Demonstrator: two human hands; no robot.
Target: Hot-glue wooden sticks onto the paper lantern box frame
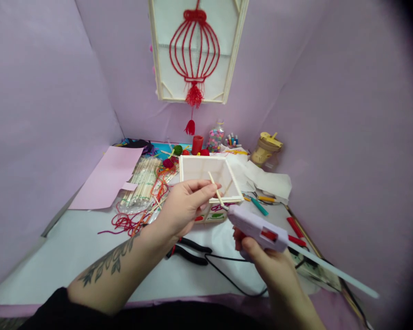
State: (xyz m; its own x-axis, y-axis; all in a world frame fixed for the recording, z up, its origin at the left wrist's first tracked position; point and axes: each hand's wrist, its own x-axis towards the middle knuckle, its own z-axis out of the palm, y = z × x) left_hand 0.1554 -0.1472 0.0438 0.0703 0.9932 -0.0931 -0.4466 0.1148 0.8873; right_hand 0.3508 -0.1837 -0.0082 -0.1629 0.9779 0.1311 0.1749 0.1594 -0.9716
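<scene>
My left hand (189,204) pinches a short pale wooden stick (216,189) between thumb and fingers. In my right hand (266,259) is a lilac glue gun (253,224), with a long translucent glue stick (333,269) coming out of its back. The gun's nozzle is at the lower end of the wooden stick; whether they touch is hard to tell. Behind both hands stands an open white box (234,178) with a pale stick frame and red and green decoration on its front side.
Black-handled pliers (191,255) and a black cord (227,277) lie near the front. Bundled sticks (142,181), red yarn (124,222) and pink paper (106,176) are left. A framed panel (194,55) hangs above. A cup (265,149) stands back right.
</scene>
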